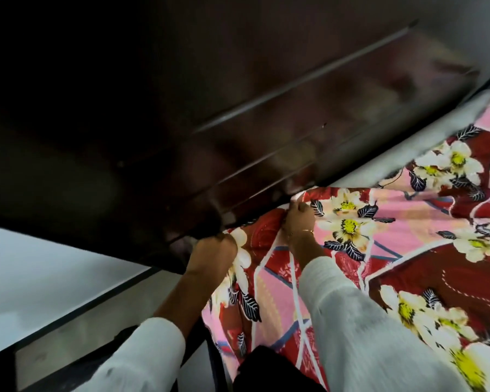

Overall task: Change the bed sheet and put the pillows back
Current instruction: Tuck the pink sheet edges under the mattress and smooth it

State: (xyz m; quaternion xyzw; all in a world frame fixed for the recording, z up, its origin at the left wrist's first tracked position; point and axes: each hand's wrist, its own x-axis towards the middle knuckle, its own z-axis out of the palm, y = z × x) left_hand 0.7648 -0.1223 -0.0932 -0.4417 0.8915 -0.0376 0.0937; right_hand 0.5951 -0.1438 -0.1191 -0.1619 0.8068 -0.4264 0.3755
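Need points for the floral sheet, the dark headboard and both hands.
floral sheet [408, 239], head view, pink patch right of the hands.
dark headboard [153, 108], head view, its glossy face.
left hand [212, 250], head view, knuckles.
right hand [299, 219], head view, back of hand.

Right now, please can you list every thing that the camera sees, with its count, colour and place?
bed sheet: one, pink and dark red with white and yellow flowers, spread over the right and lower half, its edge bunched at the headboard.
mattress: one, grey-white strip bare between sheet and headboard, upper right.
headboard: one, dark brown, glossy, across the upper left.
floor: pale grey, lower left.
bangle: one, gold, on the right wrist.
sleeves: two, white, bottom.
hands: left hand and right hand, both grip the sheet edge by the headboard.
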